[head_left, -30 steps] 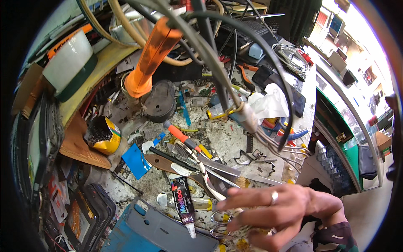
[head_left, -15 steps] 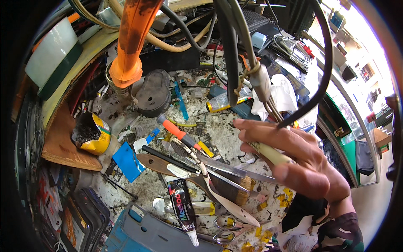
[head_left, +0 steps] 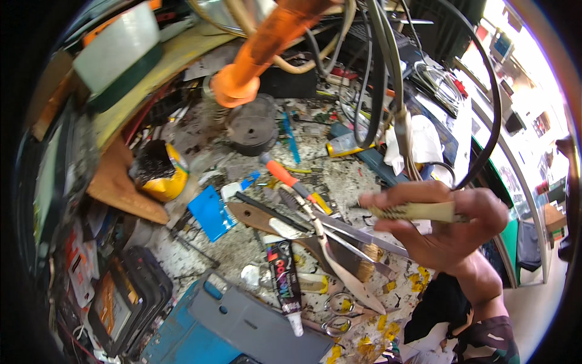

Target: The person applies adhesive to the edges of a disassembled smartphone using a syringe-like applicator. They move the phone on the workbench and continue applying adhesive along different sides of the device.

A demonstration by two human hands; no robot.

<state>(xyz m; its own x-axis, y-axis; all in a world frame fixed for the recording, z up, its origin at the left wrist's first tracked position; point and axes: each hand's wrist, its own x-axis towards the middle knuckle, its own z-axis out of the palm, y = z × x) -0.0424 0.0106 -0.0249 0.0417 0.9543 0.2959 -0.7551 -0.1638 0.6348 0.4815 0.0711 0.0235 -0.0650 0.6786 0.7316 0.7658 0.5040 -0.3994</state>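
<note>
Nearest me, at the low edge of the surface [head_left: 357, 179], I count one grey, phone-shaped plastic cover [head_left: 257, 318] lying over one teal-blue panel [head_left: 173, 324], and just beyond it one black tube with a white nozzle [head_left: 285, 276]. Two round metal finger loops [head_left: 341, 304] sit beside the tube, and past them lies one flat brush with a brown wooden handle [head_left: 245, 212], its pale bristles toward the right. Out over the right side, the bare right hand [head_left: 459, 233] has its fingers closed around one slim, cream-coloured stick-like tool [head_left: 424, 211], grasping it between thumb and the fingers above. The tool lies nearly level and looks smooth and pale at the palm end, with a row of dark marks along its middle and a dark tip pointing left; the marks are too blurred to make out. Farther in I see one bright blue flat piece [head_left: 209, 212], one orange-and-grey screwdriver [head_left: 282, 173] and one yellow container with a blackened inside [head_left: 168, 185]. Beyond these stand one dark grey rounded base [head_left: 251, 130] and one bright orange handle [head_left: 260, 51], with one crumpled white tissue [head_left: 422, 142] across to the right and one coil of pale cable [head_left: 439, 88] behind it.
</note>
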